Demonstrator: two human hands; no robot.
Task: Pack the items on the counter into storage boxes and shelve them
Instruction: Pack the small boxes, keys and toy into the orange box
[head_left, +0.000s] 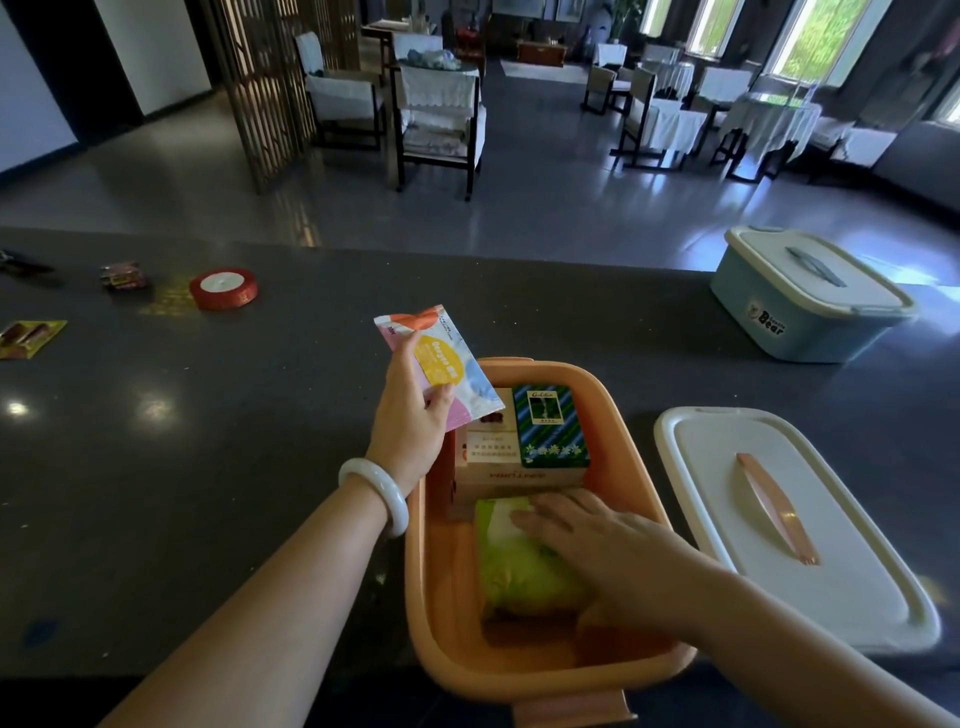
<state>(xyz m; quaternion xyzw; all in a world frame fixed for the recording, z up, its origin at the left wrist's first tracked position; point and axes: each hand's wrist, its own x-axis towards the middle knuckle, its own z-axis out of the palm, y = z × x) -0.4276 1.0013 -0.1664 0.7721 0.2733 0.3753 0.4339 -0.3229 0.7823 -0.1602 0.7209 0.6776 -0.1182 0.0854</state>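
So the left hand (410, 421) is pinching a colourful sachet (439, 366), thumb curled over the front and the other fingers behind it, held up just above the far left corner of the orange box (644, 499). The right hand (592, 535) lies flat inside that box, fingers straight and pressing down on a green pack (519, 571), not gripping anything. Just past those fingertips sits a beige carton (511, 475) with a green card box (550, 426) on top of it. The white lid (810, 525) is off, lying on the counter (208, 441) right of the right hand. Further off that way there's a blue box (810, 301), lid on. Way left of the left hand's fingers: a red ribbon roll (223, 288) and a few small packets (31, 338).
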